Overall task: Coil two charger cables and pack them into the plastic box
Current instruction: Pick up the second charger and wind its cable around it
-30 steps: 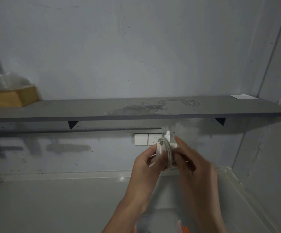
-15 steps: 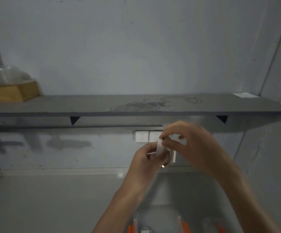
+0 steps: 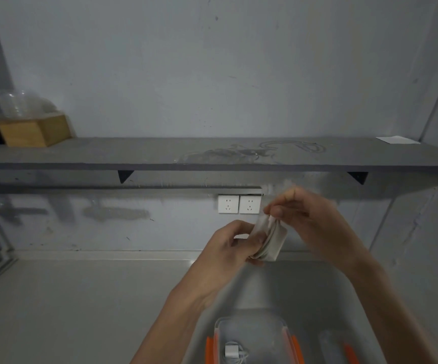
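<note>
My left hand grips a white charger block with its white cable wound around it, held in the air over the counter. My right hand pinches the cable at the top of the block with thumb and fingers. Below, at the bottom edge, the clear plastic box with orange clips stands open on the counter. A second white charger with its coiled cable lies inside it. The box lid, clear with an orange clip, lies to the right of the box.
A grey shelf runs across the wall above my hands, carrying a wooden box with clear cups at the left and a white paper at the right. Two white wall sockets sit under the shelf. The grey counter stretches left.
My right hand has come up over the top of the charger block, carrying the cable around it. The view has tilted down, bringing the box with the other charger into sight.
</note>
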Demonstrator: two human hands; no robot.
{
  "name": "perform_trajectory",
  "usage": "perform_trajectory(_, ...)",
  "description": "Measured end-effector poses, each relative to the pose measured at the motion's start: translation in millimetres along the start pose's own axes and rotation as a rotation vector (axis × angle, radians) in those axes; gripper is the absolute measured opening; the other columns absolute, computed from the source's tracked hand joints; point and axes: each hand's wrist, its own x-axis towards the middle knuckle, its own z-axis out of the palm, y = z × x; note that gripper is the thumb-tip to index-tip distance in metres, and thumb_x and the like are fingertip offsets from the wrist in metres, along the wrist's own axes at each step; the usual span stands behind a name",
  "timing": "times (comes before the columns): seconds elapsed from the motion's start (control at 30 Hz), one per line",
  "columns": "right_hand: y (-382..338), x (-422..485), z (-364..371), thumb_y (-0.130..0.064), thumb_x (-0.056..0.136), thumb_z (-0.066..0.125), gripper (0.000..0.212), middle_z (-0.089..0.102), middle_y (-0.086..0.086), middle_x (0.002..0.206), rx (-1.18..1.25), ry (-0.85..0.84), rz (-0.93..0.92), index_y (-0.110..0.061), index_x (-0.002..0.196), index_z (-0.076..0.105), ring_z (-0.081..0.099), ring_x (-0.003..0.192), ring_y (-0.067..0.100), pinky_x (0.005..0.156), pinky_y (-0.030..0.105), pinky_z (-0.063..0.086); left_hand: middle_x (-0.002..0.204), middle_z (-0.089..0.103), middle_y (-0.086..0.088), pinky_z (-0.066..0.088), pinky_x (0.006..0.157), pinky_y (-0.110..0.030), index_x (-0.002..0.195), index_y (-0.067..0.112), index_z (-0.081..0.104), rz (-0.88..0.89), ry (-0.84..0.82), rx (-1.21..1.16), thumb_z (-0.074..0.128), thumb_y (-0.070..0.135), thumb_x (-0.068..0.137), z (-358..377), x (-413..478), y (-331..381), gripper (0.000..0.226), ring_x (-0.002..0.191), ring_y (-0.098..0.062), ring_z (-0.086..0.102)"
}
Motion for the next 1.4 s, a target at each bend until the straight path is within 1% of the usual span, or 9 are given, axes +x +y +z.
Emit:
perform_trajectory(0.17, 16.1, -1.6, 2.6, -0.011, 0.092, 0.060, 0.006, 0.071, 0.005, 0.084, 0.095, -0.068, 0.023, -0.015, 0.094, 0.064, 0.065, 0.075, 0.012, 0.067, 0.027, 0.051, 0.082, 0.062, -0.007, 0.053, 0.073, -0.036, 0.107, -0.007, 0.063, -0.042, -0.064, -0.046, 0.060, 0.019, 0.093, -3.6, -1.9, -1.8, 0.029, 0.070, -0.016, 0.060)
perform_trajectory(0.3, 23.1, -9.5, -4.8, -0.052, 0.093, 0.046, 0.037, 0.069, -0.001, 0.105, 0.098, -0.188, -0.012, -0.031, 0.120, 0.060, 0.065, 0.089, 0.013, 0.065, 0.026, 0.052, 0.078, 0.065, -0.008, 0.054, 0.064, -0.037, 0.117, 0.006, 0.051, -0.166, -0.066, -0.203, 0.077, 0.030, 0.076, -7.9, -0.6, -3.3, 0.054, 0.067, -0.022, 0.059)
perform_trajectory(0.43, 19.9, -19.2, -7.2, -0.037, 0.084, 0.064, 0.043, 0.064, -0.017, 0.117, 0.016, -0.381, -0.026, -0.039, 0.126, 0.057, 0.061, 0.108, 0.004, 0.082, 0.018, 0.051, 0.081, 0.063, -0.015, 0.056, 0.056, -0.033, 0.103, 0.006, 0.056, -0.219, -0.075, -0.270, 0.070, 0.023, 0.083, -17.5, 3.7, -2.8, 0.030, 0.067, -0.028, 0.059)
perform_trajectory(0.53, 18.9, -21.9, -2.6, -0.019, 0.076, 0.078, 0.044, 0.069, -0.019, 0.106, 0.020, -0.299, -0.010, -0.038, 0.112, 0.065, 0.064, 0.091, -0.005, 0.076, 0.013, 0.049, 0.089, 0.065, -0.022, 0.057, 0.055, -0.031, 0.104, 0.000, 0.059, -0.233, -0.104, -0.332, 0.065, 0.025, 0.087, -20.4, 3.6, -3.6, 0.031, 0.080, -0.037, 0.066)
perform_trajectory(0.67, 23.5, -25.0, 5.8, -0.031, 0.067, 0.081, 0.042, 0.073, -0.016, 0.104, 0.082, -0.187, 0.017, -0.040, 0.105, 0.068, 0.068, 0.095, 0.003, 0.078, 0.020, 0.054, 0.102, 0.067, -0.027, 0.061, 0.063, -0.034, 0.117, -0.006, 0.057, -0.192, -0.084, -0.326, 0.052, 0.021, 0.098, -21.7, 2.7, -12.4, 0.033, 0.091, -0.045, 0.068)
perform_trajectory(0.8, 27.9, -24.0, 15.8, -0.032, 0.072, 0.076, 0.035, 0.074, -0.016, 0.097, 0.103, -0.051, 0.093, -0.029, 0.106, 0.070, 0.071, 0.085, 0.003, 0.062, 0.014, 0.051, 0.118, 0.069, -0.017, 0.061, 0.082, -0.044, 0.127, 0.011, 0.056, -0.082, -0.117, -0.297, 0.049, 0.040, 0.093, -22.0, -2.9, -20.1, 0.046, 0.104, -0.039, 0.069)
perform_trajectory(0.9, 31.3, -22.8, 26.0, -0.028, 0.080, 0.073, 0.023, 0.075, -0.017, 0.093, 0.112, 0.025, 0.133, -0.029, 0.103, 0.072, 0.071, 0.081, 0.004, 0.056, 0.014, 0.049, 0.117, 0.071, -0.012, 0.059, 0.087, -0.042, 0.125, 0.025, 0.059, -0.005, -0.053, -0.185, 0.066, 0.030, 0.083, -20.5, -5.8, -28.0, 0.043, 0.106, -0.028, 0.070)
perform_trajectory(1.13, 28.5, -30.0, 55.7, -0.022, 0.067, 0.079, 0.051, 0.073, -0.003, 0.103, 0.247, -0.024, 0.138, -0.021, 0.115, 0.064, 0.069, 0.094, 0.004, 0.073, 0.016, 0.053, 0.100, 0.077, -0.013, 0.058, 0.089, -0.033, 0.124, 0.020, 0.058, 0.107, 0.153, -0.211, 0.068, 0.015, 0.084, -34.4, -12.5, -42.8, 0.042, 0.096, -0.027, 0.073)
perform_trajectory(1.4, 40.9, -32.4, 93.7, -0.019, 0.068, 0.084, 0.044, 0.072, -0.002, 0.097, 0.212, -0.009, 0.197, -0.034, 0.105, 0.064, 0.069, 0.092, 0.010, 0.082, 0.025, 0.054, 0.091, 0.072, -0.024, 0.060, 0.080, -0.029, 0.123, 0.013, 0.057, 0.044, 0.193, -0.349, 0.060, 0.001, 0.090, -57.3, -21.3, -69.4, 0.034, 0.093, -0.036, 0.072)
